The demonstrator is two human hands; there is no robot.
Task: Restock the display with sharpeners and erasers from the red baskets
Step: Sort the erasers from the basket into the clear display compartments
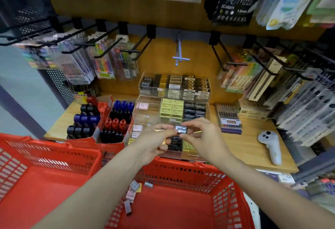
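Fingers (188,134) of the right hand (204,138) and left hand (154,138) pinch a small dark boxed eraser (181,129) at frame centre, above the clear display (150,112); it looks light and rigid, best gripped by its short ends.

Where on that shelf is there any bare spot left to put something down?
Bare wood shows between the pen box and the grey controller, and in front of them to the shelf edge. The back strip under the white hook is also free. The clear trays and the sharpener boxes are crowded, except for one near-empty tray slot.
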